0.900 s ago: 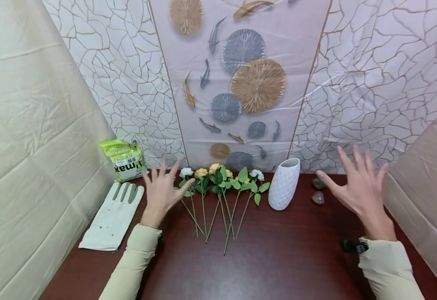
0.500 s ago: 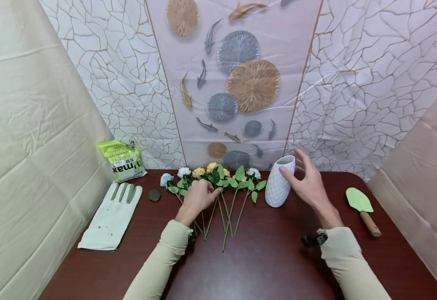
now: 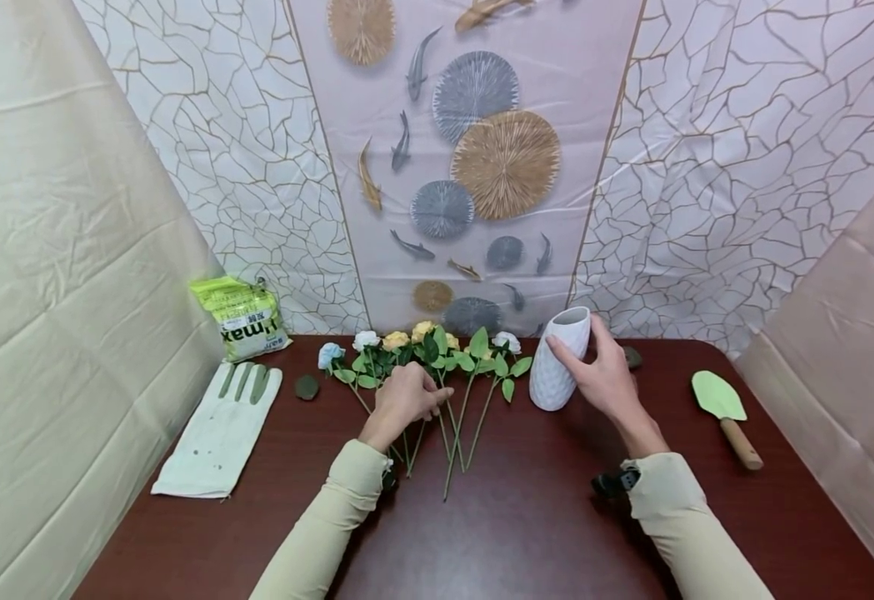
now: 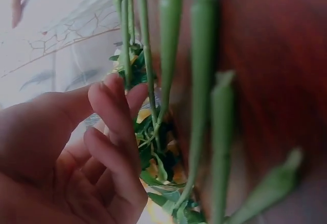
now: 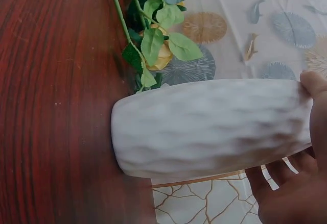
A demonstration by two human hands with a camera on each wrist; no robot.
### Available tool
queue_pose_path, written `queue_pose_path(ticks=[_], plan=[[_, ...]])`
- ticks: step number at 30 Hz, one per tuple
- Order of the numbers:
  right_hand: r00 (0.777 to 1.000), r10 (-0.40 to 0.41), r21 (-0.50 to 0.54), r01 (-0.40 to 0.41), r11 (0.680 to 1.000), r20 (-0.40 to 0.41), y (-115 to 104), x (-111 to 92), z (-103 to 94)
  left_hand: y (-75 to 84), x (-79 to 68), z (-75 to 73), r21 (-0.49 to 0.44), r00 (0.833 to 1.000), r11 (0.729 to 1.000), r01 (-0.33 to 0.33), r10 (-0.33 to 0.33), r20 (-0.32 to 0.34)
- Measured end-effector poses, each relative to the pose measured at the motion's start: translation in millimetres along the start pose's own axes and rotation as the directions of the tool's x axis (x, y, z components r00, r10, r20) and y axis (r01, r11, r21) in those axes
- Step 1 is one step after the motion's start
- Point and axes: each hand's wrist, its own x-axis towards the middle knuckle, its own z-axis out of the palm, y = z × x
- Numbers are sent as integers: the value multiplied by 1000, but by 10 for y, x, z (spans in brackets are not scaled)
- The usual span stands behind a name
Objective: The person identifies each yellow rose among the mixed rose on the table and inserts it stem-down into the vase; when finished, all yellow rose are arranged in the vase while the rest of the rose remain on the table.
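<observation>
In the head view, my left hand (image 3: 405, 398) is over the row of artificial roses, fingers curled in among the stems. The left wrist view has its fingertips (image 4: 115, 83) pinching a thin green rose stem (image 4: 126, 45), with other stems (image 4: 201, 81) close beside. Yellow, white and blue rose heads (image 3: 395, 340) lie toward the back wall. My right hand (image 3: 607, 375) holds a white textured vase (image 3: 552, 382) near its top, thumb on the front and fingers behind. In the right wrist view, the vase (image 5: 209, 127) has its base at the dark red table (image 5: 56, 106).
At the left lie a white glove (image 3: 215, 442) with grey-green fingers and a bright green bag (image 3: 245, 321). A dark stone (image 3: 306, 387) sits left of the roses, another stone (image 3: 633, 358) behind the right hand. A light-green trowel (image 3: 717, 396) lies at the right.
Both hands have moved inward from wide apart. The left has come down among the rose stems and curled its fingers; the right has taken hold of the vase.
</observation>
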Motion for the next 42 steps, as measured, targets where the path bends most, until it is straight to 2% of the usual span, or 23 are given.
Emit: queue_pose_path(ticks=[5, 8, 11, 20, 23, 26, 31, 37, 39, 42], plan=[[1000, -10, 21, 10, 1000, -8, 16, 5, 19, -47, 15, 24, -119, 999, 993, 23, -17, 49], [1000, -13, 24, 14, 1000, -15, 28, 4, 26, -74, 38, 32, -227, 997, 974, 25, -7, 79], [1000, -19, 22, 19, 1000, -18, 40, 8, 31, -84, 64, 36, -297, 997, 955, 10, 15, 79], [1000, -19, 39, 19, 999, -17, 48, 14, 35, -22, 104, 6, -330, 996, 940, -89, 79, -43], [1000, -17, 51, 18, 999, -13, 56, 5, 44, -25, 111, 21, -352, 989, 927, -133, 100, -112], [1000, -16, 58, 16, 998, -12, 62, 1, 54, -23, 120, 27, -378, 974, 906, -190, 124, -191], [1000, -23, 68, 23, 997, -8, 31, -1, 58, 35, 134, -20, -460, 936, 837, -298, 161, -314], [999, -36, 94, 35, 995, 0, -211, -75, -14, 218, 134, -127, -416, 853, 805, -423, 199, -482], [999, -34, 94, 33, 995, 5, -286, -102, -42, 313, 128, -170, -473, 842, 753, -458, 196, -502], [999, -30, 102, 29, 994, 13, -334, -124, -62, 485, 127, -221, -599, 842, 626, -500, 189, -505]])
